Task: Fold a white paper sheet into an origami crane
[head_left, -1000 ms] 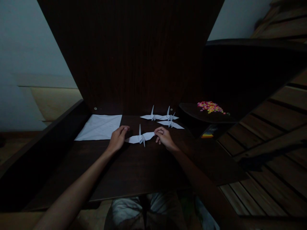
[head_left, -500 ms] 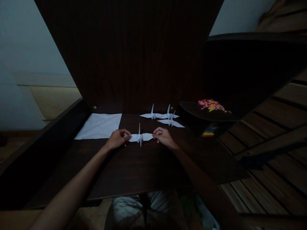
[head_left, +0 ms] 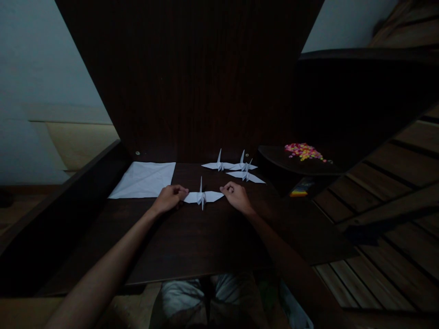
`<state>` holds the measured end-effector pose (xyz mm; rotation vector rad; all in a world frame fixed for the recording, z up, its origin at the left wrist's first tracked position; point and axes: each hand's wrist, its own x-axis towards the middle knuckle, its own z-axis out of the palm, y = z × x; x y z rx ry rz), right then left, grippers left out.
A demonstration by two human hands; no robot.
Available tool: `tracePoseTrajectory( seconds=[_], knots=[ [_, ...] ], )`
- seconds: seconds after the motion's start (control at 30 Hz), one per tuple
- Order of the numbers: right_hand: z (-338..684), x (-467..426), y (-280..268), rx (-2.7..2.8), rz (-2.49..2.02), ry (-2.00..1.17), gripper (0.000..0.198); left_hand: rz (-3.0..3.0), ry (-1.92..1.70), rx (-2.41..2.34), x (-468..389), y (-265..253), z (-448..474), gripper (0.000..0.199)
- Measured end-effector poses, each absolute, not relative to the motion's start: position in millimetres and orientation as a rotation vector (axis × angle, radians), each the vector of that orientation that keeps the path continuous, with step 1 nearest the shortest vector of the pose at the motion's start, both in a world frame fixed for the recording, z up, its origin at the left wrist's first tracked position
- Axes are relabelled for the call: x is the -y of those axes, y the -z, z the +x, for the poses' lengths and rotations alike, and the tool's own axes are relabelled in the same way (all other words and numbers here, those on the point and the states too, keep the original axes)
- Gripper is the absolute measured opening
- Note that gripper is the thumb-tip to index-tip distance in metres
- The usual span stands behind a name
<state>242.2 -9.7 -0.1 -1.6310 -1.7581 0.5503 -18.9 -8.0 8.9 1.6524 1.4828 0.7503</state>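
A white paper crane [head_left: 201, 197] lies on the dark desktop in front of me, with its wings spread to both sides and one thin point sticking up. My left hand [head_left: 168, 197] pinches its left wing tip between thumb and fingers. At the opposite side, my right hand [head_left: 236, 196] has its thumb and fingertips closed at the tip of the right wing. Behind the crane stand three more paper cranes: one at the back left [head_left: 219, 165], another at the back right [head_left: 243, 165], and one slightly nearer [head_left: 245, 176].
A creased white paper sheet [head_left: 146, 179] lies flat on the desk [head_left: 192, 246], left of the cranes. On a raised corner shelf [head_left: 274, 157] at the right sits a pile of small colourful pieces [head_left: 303, 151]. Dark panels [head_left: 192, 82] rise at the back and left.
My right fingertips have slid outward along the right wing, so its pointed tip now shows. The left hand keeps its pinch. The whole view has shifted slightly.
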Motion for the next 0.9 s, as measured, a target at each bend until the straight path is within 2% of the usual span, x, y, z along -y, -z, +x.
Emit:
tracePoseTrajectory(
  seconds=[0.2, 0.33, 0.5, 0.6, 0.9],
  knots=[
    [246.3, 10.0, -9.0, 1.681, -1.695, -0.35, 0.034, 1.858, -0.958, -1.721, 9.0, -15.6, -20.2, 0.054],
    [235.3, 26.3, -22.9, 1.758, -1.604, -0.257, 0.044, 1.767, -1.239, -1.773, 12.0, -21.3, -22.2, 0.059],
    [194.1, 63.6, -40.6, 2.167, -1.719, -0.267, 0.052, 1.891, -1.363, -1.832, 13.4, -22.9, -25.7, 0.054],
    [170.9, 75.3, -41.4, 2.264, -1.798, -0.169, 0.054, 2.052, -1.352, -1.83, 13.2, -20.1, -25.5, 0.048],
    [158.8, 61.0, -35.5, 2.267, -1.881, -0.164, 0.037, 2.23, -1.328, -1.782, 11.4, -15.1, -25.8, 0.04]
  ],
)
